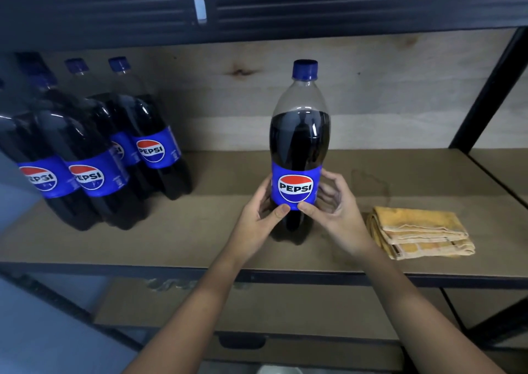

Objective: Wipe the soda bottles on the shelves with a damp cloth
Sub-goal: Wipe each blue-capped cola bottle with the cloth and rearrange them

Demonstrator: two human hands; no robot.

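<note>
Both hands gripped one Pepsi bottle (298,150) that stood upright on the shelf (217,236), a little right of centre. My left hand (261,216) curled round its left side with the thumb across the bottom edge of the blue label, and my right hand (333,210) wrapped the right side, its thumb meeting the other just below the logo. I saw the blue cap on and dark soda filling the bottle up to the shoulder. A folded yellow cloth (420,232) lay flat on the shelf just right of my right hand, touched by neither hand. Well apart at the left end stood a cluster of other Pepsi bottles (94,156), upright and packed close together, labels facing me
</note>
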